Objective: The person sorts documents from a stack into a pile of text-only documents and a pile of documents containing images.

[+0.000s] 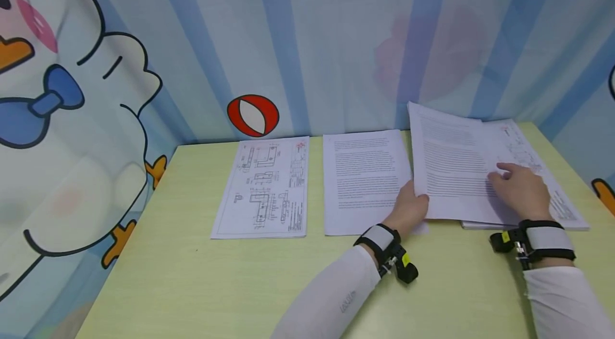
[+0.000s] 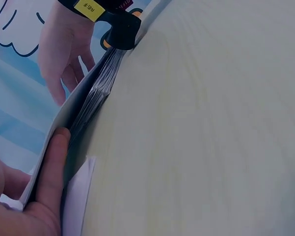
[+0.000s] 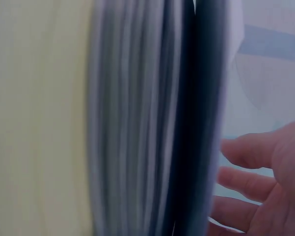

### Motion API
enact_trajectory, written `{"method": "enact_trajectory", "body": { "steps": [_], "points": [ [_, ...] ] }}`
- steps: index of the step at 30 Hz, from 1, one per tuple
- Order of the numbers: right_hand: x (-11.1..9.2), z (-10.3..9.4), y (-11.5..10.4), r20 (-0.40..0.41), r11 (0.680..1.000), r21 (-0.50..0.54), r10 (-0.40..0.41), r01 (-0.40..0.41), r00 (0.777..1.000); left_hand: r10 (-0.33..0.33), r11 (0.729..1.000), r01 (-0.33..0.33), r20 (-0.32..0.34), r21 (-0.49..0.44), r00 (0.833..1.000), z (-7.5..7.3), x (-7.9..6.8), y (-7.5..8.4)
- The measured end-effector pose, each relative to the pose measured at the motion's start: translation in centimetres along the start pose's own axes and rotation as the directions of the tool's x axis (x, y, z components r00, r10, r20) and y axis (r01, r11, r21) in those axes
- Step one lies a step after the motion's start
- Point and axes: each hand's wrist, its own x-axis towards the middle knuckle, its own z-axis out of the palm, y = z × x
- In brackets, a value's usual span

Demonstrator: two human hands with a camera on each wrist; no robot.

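My left hand [image 1: 409,206] pinches the left edge of a printed text sheet [image 1: 449,163], thumb on top and a finger underneath. That edge is lifted off the table, and whether it is one sheet or several I cannot tell. Over the sheet's right side is my right hand [image 1: 523,189], fingers loosely bent, fingertips at the paper's face. Under the sheet lies a thick paper stack [image 3: 132,118], its layered edges showing in the right wrist view. A technical drawing [image 1: 557,189] shows on top of that stack at the right.
A pile of text pages [image 1: 367,168] lies left of the lifted sheet, close to my left hand. Farther left lies a pile of technical drawings [image 1: 269,189]. The pale wooden table [image 1: 216,285] meets a cartoon-printed curtain [image 1: 336,50] at the back.
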Motion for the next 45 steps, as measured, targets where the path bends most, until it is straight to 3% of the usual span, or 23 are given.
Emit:
{"method": "enact_trajectory", "body": {
  "steps": [9, 12, 18, 21, 23, 25, 28, 30, 33, 38, 45],
  "points": [
    [0.1, 1.2, -1.1, 0.085, 0.989, 0.129, -0.080, 0.069, 0.993, -0.013, 0.993, 0.015, 0.020, -0.115, 1.000, -2.6, -0.6, -1.1],
    [0.2, 1.4, -1.5, 0.075, 0.981, 0.179, -0.091, 0.076, 0.993, 0.001, 0.987, 0.005, 0.035, -0.161, 0.999, -3.7, -1.0, -1.0],
    [0.2, 1.8, -2.8, 0.089, 0.940, 0.341, -0.063, 0.029, 0.994, 0.050, 0.988, -0.045, 0.028, -0.148, 0.998, -6.2, -1.5, -0.6],
    [0.1, 1.8, -3.4, 0.176, 0.898, 0.440, -0.051, -0.032, 0.983, 0.091, 0.988, -0.089, 0.010, -0.124, 0.996, -7.4, -1.8, -0.5],
    [0.1, 1.8, -3.9, 0.241, 0.853, 0.516, -0.053, -0.082, 0.969, 0.120, 0.986, -0.120, -0.006, -0.115, 0.993, -8.3, -2.0, -0.6],
    [0.1, 1.9, -4.6, 0.297, 0.788, 0.600, -0.055, -0.141, 0.953, 0.150, 0.983, -0.151, -0.016, -0.104, 0.989, -9.2, -2.1, -0.7],
    [-0.2, 2.2, -5.7, 0.330, 0.703, 0.685, -0.066, -0.191, 0.942, 0.174, 0.981, -0.176, -0.029, -0.080, 0.984, -10.6, -2.4, -1.1],
    [-0.5, 2.6, -6.6, 0.324, 0.689, 0.700, -0.072, -0.188, 0.943, 0.176, 0.982, -0.177, -0.022, -0.071, 0.984, -11.7, -2.6, -1.4],
    [-1.0, 3.3, -8.0, 0.302, 0.717, 0.677, -0.068, -0.164, 0.951, 0.166, 0.983, -0.167, -0.011, -0.072, 0.986, -13.3, -3.0, -1.9],
    [-1.7, 4.5, -9.7, 0.264, 0.797, 0.592, -0.052, -0.120, 0.963, 0.114, 0.991, -0.115, -0.011, -0.065, 0.993, -16.0, -3.5, -2.6],
    [-2.1, 5.3, -10.6, 0.298, 0.844, 0.530, -0.095, -0.082, 0.950, 0.064, 0.994, -0.064, 0.005, 0.089, 0.998, -18.9, -3.7, -3.1]
  ]
}}
